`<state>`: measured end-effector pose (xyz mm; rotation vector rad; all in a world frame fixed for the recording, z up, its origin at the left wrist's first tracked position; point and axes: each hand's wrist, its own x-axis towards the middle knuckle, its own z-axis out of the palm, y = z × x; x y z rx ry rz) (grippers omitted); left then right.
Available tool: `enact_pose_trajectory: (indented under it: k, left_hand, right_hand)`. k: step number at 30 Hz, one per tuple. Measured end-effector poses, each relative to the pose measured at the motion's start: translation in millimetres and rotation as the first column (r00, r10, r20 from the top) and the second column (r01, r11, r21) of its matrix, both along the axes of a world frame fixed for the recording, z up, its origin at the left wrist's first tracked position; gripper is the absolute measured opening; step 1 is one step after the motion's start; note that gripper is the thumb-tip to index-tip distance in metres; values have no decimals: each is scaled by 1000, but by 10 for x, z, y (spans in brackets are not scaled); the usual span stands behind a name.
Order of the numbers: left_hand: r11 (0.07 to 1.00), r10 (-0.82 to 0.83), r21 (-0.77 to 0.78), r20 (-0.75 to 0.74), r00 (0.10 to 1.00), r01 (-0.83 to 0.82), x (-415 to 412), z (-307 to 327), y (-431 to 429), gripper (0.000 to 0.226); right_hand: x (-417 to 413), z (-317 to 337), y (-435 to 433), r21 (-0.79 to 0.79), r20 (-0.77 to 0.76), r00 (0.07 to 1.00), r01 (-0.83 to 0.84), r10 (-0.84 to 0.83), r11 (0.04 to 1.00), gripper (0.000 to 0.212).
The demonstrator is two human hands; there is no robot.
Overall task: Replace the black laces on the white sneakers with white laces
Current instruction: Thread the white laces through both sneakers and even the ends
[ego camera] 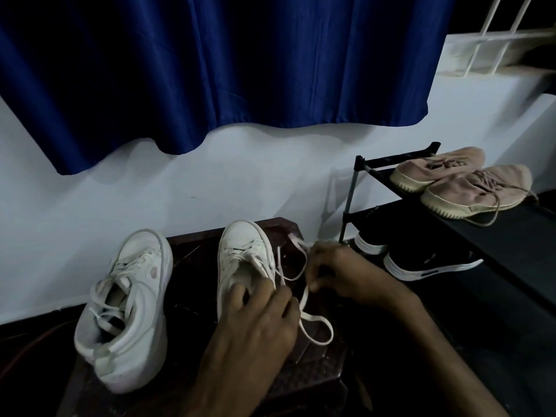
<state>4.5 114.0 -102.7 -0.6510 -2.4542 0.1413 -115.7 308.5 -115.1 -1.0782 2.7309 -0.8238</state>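
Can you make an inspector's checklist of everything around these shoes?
Surface: dark stool bears both white sneakers.
Job's things: laced sneaker lies tilted; other sneaker looks partly laced; white lace hangs loose; no black laces seen.
Clutter: nothing seen.
Hands: left hand grips the other sneaker; right hand pinches the white lace.
Cables: perhaps a reddish cord on the floor.
Surroundings: blue curtain; shoe rack with pink shoes and black shoes.

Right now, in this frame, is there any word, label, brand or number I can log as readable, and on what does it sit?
No text here is readable.
Pink mark on the side of the untouched white sneaker: too blurred to read.
Pale mark on the nearer black sneaker: too small to read.
Pink sneakers: no lettering visible.
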Motion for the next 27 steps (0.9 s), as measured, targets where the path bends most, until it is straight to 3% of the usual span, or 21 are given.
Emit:
enact_pose_trajectory:
  k: [2, 5, 7, 10, 12, 15, 20, 24, 27]
  left_hand:
    - [997, 69, -12, -77, 995, -70, 65, -70, 73, 28]
    - [989, 144, -8, -111, 983, -146, 114, -180, 161, 32]
    - [977, 204, -45, -95, 974, -209, 151, -223, 238, 32]
    - [935, 317, -174, 12, 948, -310, 164, -271, 388, 30]
    - [907, 381, -233, 102, 919, -350, 143, -229, 476, 15]
    - [905, 415, -202, 213, 885, -375, 37, -160, 508, 12]
    - [912, 410, -164, 320, 854, -376, 27, -151, 498, 42]
    - [954, 291, -3, 258, 921, -301, 37, -171, 430, 30]
    - [976, 130, 161, 118, 984, -149, 84, 45, 400, 41]
  right_hand:
    - [-77, 30, 33, -111, -66, 971, 222, -230, 969, 12]
    - [-139, 86, -59, -431, 12, 888, 420, -461, 799, 7]
    - [-167, 109, -163, -563, 145, 856, 484, -497, 670, 5]
    - [-163, 159, -295, -671, 297, 869, 485, -396, 561, 10]
    - [-128, 204, -347, -699, 357, 887, 461, -292, 546, 19]
    - [-62, 240, -392, -725, 427, 887, 451, -175, 520, 18]
    - [-32, 260, -383, -708, 522, 846, 502, -112, 496, 18]
    - [-35, 290, -402, -687, 549, 832, 503, -79, 524, 17]
    - [-23, 289, -411, -684, 520, 848, 484, -100, 547, 14]
